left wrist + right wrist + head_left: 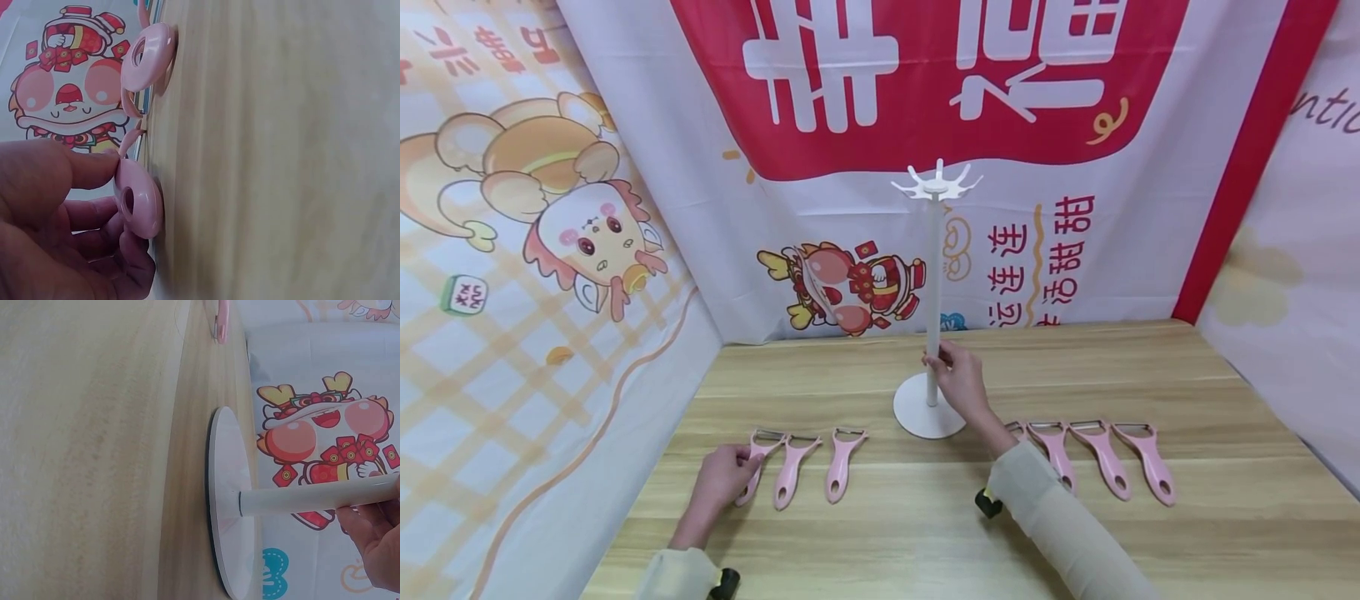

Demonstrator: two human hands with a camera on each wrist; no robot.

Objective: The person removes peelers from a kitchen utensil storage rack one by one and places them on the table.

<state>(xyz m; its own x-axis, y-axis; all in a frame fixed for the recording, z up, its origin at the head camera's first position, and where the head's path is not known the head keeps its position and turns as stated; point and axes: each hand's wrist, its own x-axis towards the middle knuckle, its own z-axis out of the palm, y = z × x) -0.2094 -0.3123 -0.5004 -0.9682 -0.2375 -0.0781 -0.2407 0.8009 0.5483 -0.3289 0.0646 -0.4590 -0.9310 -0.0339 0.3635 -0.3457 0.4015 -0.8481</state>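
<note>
My left hand (722,477) pinches a pink Y-shaped peeler (765,448), the leftmost of three on the left side. In the left wrist view, thumb and fingers hold this peeler's handle (144,209) close over the wood. Just right of it lie a second peeler (787,473) and, a little apart, a third (838,471). At the table's middle stands a white rack (934,275), upright, with a ring of hooks on top. My right hand (961,385) grips its pole low down, above the round base (916,412); the right wrist view shows fingers around the pole (300,499).
Several more pink peelers (1105,461) lie in a row at the right, one partly hidden behind my right sleeve (1052,517). Printed cloth (850,208) hangs behind the wooden table (895,533) and along both sides.
</note>
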